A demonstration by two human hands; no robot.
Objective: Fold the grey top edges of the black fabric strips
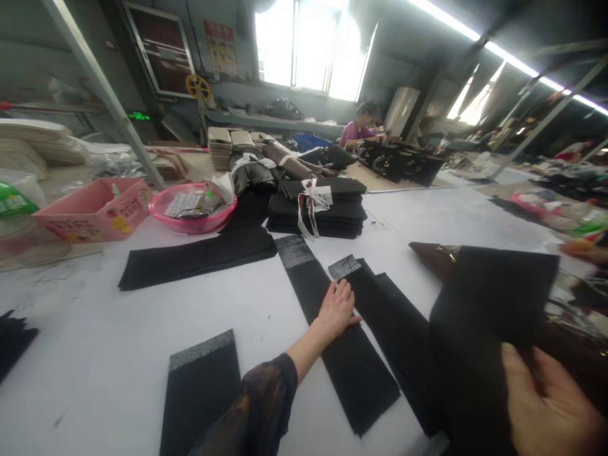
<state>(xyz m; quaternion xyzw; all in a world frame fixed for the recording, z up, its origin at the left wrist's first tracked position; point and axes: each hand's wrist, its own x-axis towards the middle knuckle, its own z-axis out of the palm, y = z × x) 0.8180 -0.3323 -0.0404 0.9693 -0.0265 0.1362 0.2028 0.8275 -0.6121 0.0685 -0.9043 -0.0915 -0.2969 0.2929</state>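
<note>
My left hand (338, 308) rests on a long black strip stack (361, 373) in the middle of the white table, its fingertips at the edge of the neighbouring black strips (394, 304). Both stacks have a grey band at their far end. At the lower right, my right hand (546, 399) grips a black panel (494, 304) between thumb and fingers, held up above the table. The panel hides part of the strips behind it. Another black piece (204, 380) with a grey band lies left of my left forearm.
Folded black strips (199, 256) lie at the left, near a pink basket (99, 209) and a round pink tray (192, 225). A tied black stack (316, 218) stands behind. A person (356, 132) sits farther back; brown pieces lie at right.
</note>
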